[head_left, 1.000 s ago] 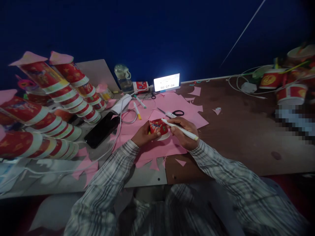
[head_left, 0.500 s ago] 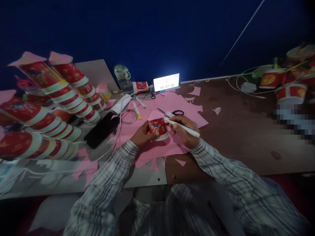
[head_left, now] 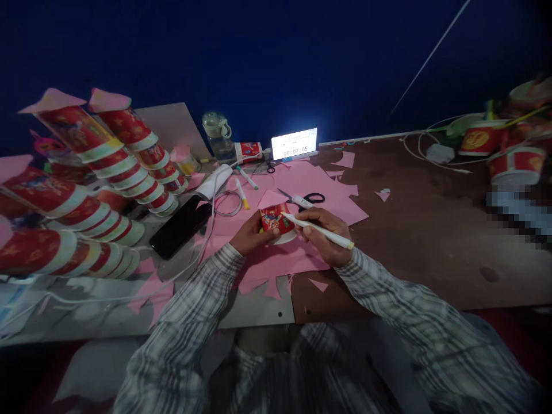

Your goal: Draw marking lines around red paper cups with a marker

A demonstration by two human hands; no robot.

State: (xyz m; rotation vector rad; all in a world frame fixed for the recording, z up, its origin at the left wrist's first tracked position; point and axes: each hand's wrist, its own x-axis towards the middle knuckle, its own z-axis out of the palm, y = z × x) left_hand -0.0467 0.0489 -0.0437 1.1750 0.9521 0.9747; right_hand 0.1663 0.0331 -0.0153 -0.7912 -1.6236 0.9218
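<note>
A red printed paper cup (head_left: pixel 276 220) with a white rim is held low over the pink paper by my left hand (head_left: pixel 253 233), its thumb across the side. My right hand (head_left: pixel 328 237) grips a white marker (head_left: pixel 326 232) with a pale yellow end. The marker's tip points at the cup's upper side and seems to touch it. Just behind my right hand lie scissors (head_left: pixel 314 198) with black handles, partly hidden. Pink paper sheets (head_left: pixel 321 184) spread under both hands, among cut scraps.
Stacked red cups with pink cone tops (head_left: pixel 101 141) lean at the left, near a black phone (head_left: pixel 181 227). Loose markers (head_left: pixel 242 194), a water bottle (head_left: pixel 218 135) and a lit timer screen (head_left: pixel 295 144) stand or lie behind. A white cable (head_left: pixel 202 241) crosses the left side. More cups (head_left: pixel 516 164) sit far right.
The marker's tip has moved slightly down and left onto the cup's side. My left hand keeps its hold on the cup. The whole view has shifted a little.
</note>
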